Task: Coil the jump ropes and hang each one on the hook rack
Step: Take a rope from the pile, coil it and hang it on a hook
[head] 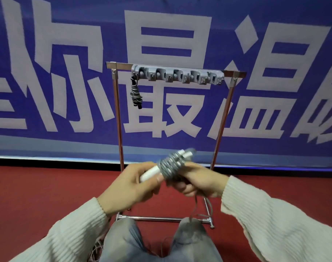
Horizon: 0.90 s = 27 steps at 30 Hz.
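- Left hand [132, 183]: fingers curled round the white handles [152, 172] of a jump rope, gripping their lower end; the fingertips are hidden behind the handles.
- Right hand [197, 181]: curled round the grey cord coil [169, 167] from the far side, holding it; the palm and most fingers are hidden by the coil and blurred.
- Grey cord coil: wound in close turns round the two white handles, held between both hands in front of the rack; the upper handle ends are smeared by blur.
- Loose cord [194, 208]: a thin strand drops from the right hand toward the right knee; its lower run is faint and hard to follow.
- Cream ribbed sleeves [271, 220]: both cut off by the frame edges.
- Grey trousers [123, 241]: knees only, the rest out of frame.
- Thin cord tangle [97, 250]: on the floor by the left knee, partly cut off.
- Hook rack [177, 75]: grey strip of hooks on a chrome frame [118, 118] standing on the red floor [47, 186].
- Black jump rope [135, 92]: bundled, hanging from the leftmost hook.
- Blue banner [108, 35]: large white characters, cropped at all sides.
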### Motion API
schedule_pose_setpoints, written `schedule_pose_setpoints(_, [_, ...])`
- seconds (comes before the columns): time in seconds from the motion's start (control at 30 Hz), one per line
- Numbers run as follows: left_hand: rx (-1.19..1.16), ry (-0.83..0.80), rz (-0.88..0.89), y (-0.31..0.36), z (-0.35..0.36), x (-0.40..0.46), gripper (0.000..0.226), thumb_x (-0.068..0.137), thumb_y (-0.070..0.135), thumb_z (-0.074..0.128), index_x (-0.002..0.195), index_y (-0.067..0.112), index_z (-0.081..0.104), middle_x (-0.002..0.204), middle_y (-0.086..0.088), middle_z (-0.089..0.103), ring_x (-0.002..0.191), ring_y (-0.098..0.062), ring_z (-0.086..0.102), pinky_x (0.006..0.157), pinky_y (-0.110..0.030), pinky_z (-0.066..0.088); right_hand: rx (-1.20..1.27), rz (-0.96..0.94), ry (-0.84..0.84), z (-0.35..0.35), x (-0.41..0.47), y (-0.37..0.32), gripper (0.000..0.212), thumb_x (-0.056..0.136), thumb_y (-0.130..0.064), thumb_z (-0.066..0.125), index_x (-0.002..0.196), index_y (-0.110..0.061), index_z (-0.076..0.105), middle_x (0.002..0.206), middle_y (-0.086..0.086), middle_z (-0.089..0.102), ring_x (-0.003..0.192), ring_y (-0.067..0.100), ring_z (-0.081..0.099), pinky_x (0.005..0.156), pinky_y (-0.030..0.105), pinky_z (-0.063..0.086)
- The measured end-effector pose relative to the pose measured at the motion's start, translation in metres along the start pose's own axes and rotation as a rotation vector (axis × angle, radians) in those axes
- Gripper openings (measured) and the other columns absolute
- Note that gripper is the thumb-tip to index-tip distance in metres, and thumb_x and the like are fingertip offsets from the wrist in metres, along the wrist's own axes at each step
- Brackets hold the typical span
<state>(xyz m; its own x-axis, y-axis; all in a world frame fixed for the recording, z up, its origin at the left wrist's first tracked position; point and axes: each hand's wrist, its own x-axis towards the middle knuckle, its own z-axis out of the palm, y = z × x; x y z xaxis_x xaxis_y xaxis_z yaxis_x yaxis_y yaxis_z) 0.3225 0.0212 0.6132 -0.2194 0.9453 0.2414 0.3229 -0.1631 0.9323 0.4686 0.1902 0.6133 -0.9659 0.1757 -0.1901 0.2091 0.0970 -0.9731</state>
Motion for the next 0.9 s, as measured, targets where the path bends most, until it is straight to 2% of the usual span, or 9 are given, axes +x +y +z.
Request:
schedule_pose_setpoints(0.07, [0.035,0.195,-0.075,-0.008,-0.006,0.009,0.027,0.100,0.026,0.065,0.083,0.005,0.061,0.061,-0.002,0.062,0.043,-0.015,0.043,0.042,-0.021,0.033,-0.147,0.027,0.102,0.011,0.000,0.011,0.043,0.108,-0.045,0.041,0.089,-0.018,0.070,0.060,-0.003,0.040,0.045,0.010,0.030,0.042,0.022,0.027])
schedule_pose_setpoints(0.13, [0.366,0.295,-0.122,-0.025,-0.010,0.017,0.029,0.100,0.031,0.063,0.079,0.011,0.063,0.057,0.006,0.065,0.043,-0.011,0.052,0.046,-0.024,0.039,-0.696,-0.028,0.200,0.016,-0.006,0.014,0.032,0.107,-0.041,0.045,0.099,-0.020,0.067,0.069,-0.003,0.056,0.059,0.015,0.054,0.058,0.032,0.044])
schedule_pose_setpoints(0.2, [0.633,0.211,-0.172,-0.042,-0.005,0.022,0.030,0.099,0.040,0.061,0.082,0.015,0.064,0.064,0.006,0.070,0.060,-0.012,0.065,0.059,-0.028,0.047,-1.293,-0.040,0.185,0.022,-0.013,0.008,0.024,0.104,-0.038,0.045,0.104,-0.022,0.062,0.089,0.004,0.069,0.086,0.030,0.066,0.074,0.040,0.048])
schedule_pose_setpoints(0.27, [0.826,0.022,-0.176,-0.052,0.009,0.024,0.032,0.099,0.044,0.058,0.087,0.015,0.061,0.079,-0.002,0.072,0.077,-0.024,0.067,0.066,-0.035,0.045,-1.570,-0.078,0.127,0.027,-0.013,-0.008,0.020,0.101,-0.033,0.049,0.109,-0.024,0.065,0.101,0.009,0.071,0.095,0.037,0.065,0.077,0.041,0.048])
schedule_pose_setpoints(0.33, [0.964,-0.190,-0.085,-0.049,0.020,0.023,0.025,0.100,0.045,0.055,0.094,0.021,0.062,0.087,-0.007,0.071,0.081,-0.030,0.063,0.065,-0.033,0.037,-1.482,-0.064,0.042,0.018,-0.006,-0.026,0.013,0.094,-0.033,0.063,0.103,-0.027,0.071,0.084,-0.004,0.068,0.083,0.025,0.064,0.070,0.035,0.047])
schedule_pose_setpoints(0.47, [0.935,-0.412,0.160,-0.022,0.014,0.010,0.025,0.100,0.039,0.057,0.081,0.026,0.049,0.062,0.003,0.052,0.054,-0.016,0.045,0.052,-0.022,0.027,-0.609,0.016,-0.118,-0.016,0.008,-0.027,0.028,0.079,-0.017,0.086,0.088,-0.019,0.060,0.058,-0.002,0.047,0.053,0.016,0.039,0.050,0.028,0.031])
schedule_pose_setpoints(0.67, [0.104,-0.219,0.068,0.000,0.006,-0.012,0.013,0.096,0.022,0.066,0.093,0.011,0.073,0.066,-0.002,0.064,0.049,-0.009,0.050,0.046,-0.020,0.038,0.116,0.069,-0.159,-0.012,0.006,0.022,0.020,0.078,-0.046,0.082,0.083,-0.029,0.072,0.073,0.000,0.052,0.056,0.008,0.037,0.047,0.019,0.028])
schedule_pose_setpoints(0.77, [-0.128,0.079,-0.102,-0.006,-0.007,-0.001,0.043,0.091,0.042,0.067,0.088,-0.001,0.067,0.068,-0.015,0.064,0.048,-0.019,0.048,0.044,-0.022,0.034,-0.090,0.047,0.012,0.005,0.000,0.028,0.035,0.100,-0.053,0.054,0.091,-0.026,0.075,0.065,-0.006,0.045,0.047,0.006,0.029,0.045,0.024,0.023])
schedule_pose_setpoints(0.9, [0.427,0.216,-0.305,-0.027,-0.015,0.015,0.029,0.098,0.034,0.066,0.080,0.011,0.070,0.056,0.001,0.069,0.043,-0.015,0.058,0.043,-0.022,0.042,-0.912,-0.149,0.194,0.016,-0.010,0.027,0.032,0.107,-0.042,0.044,0.103,-0.027,0.072,0.067,-0.018,0.062,0.062,0.001,0.055,0.070,0.029,0.045])
